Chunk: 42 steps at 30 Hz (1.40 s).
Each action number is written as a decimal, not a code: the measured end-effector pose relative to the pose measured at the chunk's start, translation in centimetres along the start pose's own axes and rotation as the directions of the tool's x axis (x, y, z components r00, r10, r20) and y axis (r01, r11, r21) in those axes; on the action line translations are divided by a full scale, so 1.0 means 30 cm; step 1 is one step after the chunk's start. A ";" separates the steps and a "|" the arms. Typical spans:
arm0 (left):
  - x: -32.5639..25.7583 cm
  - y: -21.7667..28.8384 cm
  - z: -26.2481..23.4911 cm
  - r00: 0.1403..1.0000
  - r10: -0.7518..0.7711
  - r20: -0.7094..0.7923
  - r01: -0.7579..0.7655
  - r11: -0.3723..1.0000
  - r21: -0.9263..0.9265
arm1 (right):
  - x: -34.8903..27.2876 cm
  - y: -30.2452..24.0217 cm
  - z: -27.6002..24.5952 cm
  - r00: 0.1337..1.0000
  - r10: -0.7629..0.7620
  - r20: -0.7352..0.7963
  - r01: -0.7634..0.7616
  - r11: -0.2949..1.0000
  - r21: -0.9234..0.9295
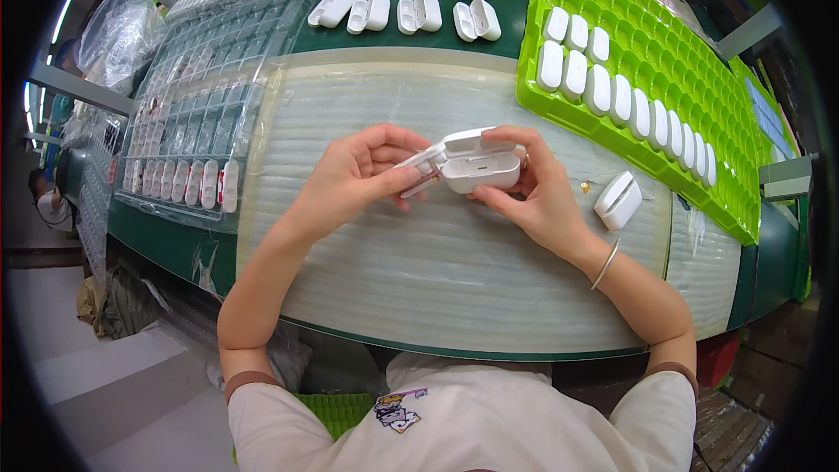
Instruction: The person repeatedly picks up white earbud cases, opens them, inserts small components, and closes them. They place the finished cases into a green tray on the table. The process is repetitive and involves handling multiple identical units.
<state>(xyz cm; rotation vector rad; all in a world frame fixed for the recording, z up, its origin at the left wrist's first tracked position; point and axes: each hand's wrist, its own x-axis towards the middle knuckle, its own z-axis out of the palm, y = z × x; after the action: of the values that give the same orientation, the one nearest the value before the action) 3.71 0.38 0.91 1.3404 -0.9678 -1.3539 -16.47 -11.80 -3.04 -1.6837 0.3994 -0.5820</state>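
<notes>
In the middle of the work mat, my right hand [546, 197] grips a white earbud case [482, 177] with its lid raised. The thumb lies along the near side of the case and a finger is at the lid. My left hand [354, 175] pinches a slim white plastic piece [423, 159] at the left end of the case. The fingers partly cover that piece, and I cannot make out its exact kind or whether it touches the case. Right of my right hand, another white case [619, 201] lies on the mat, near a tiny gold-coloured bit [585, 186].
Several open white cases [419, 13] stand in rows at the back. A green compartment tray [629, 17] on the right holds several closed white cases [597, 89]. Clear plastic trays [201, 87] at the left hold small white parts with red marks [210, 182]. The pale mat [393, 280] covers the table's front.
</notes>
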 end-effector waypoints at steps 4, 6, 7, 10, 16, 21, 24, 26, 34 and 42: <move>0.010 -0.020 0.015 0.995 -0.028 -0.093 0.010 0.983 -0.186 | -0.003 -0.022 0.011 0.998 0.039 0.051 -0.036 0.998 -0.055; 0.012 -0.026 0.014 0.993 -0.077 -0.094 0.049 0.961 -0.272 | -0.010 -0.027 0.023 0.996 0.058 0.064 -0.055 0.998 -0.038; 0.015 -0.035 0.016 0.987 -0.057 -0.149 0.023 0.975 -0.222 | -0.015 -0.025 0.033 0.996 0.053 0.069 -0.052 0.999 -0.017; 0.011 -0.062 0.041 0.946 0.099 -0.310 -0.104 0.995 -0.002 | -0.013 -0.058 0.051 0.980 0.158 0.124 -0.159 0.987 -0.004; -0.004 -0.088 0.135 0.726 0.662 -0.183 -0.462 0.668 0.583 | -0.024 -0.043 0.075 0.998 0.040 0.042 -0.040 0.999 0.007; -0.002 -0.047 0.103 0.744 0.668 0.015 -0.538 0.586 0.606 | -0.027 -0.014 0.060 0.995 0.009 0.096 -0.019 0.994 0.105; -0.017 -0.041 0.100 0.716 0.679 0.160 -0.630 0.531 0.567 | -0.008 -0.038 0.045 0.964 -0.010 0.267 -0.066 0.959 0.275; -0.019 -0.058 0.098 0.680 0.691 0.246 -0.699 0.508 0.503 | 0.004 -0.052 0.029 0.911 -0.110 0.397 0.050 0.986 0.159; -0.001 -0.052 0.089 0.549 0.735 0.398 -0.803 0.334 0.493 | -0.007 -0.027 0.025 0.887 -0.236 0.396 0.248 0.969 0.022; 0.005 -0.045 0.078 0.567 0.697 0.440 -0.794 0.319 0.517 | -0.012 -0.007 0.038 0.909 -0.255 0.330 0.262 0.965 0.024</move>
<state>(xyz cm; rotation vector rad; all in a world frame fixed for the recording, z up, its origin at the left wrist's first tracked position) 1.25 0.33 -0.23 0.9942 -2.0196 -0.3074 -16.12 -10.65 -3.03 -1.8299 -0.0638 -0.4742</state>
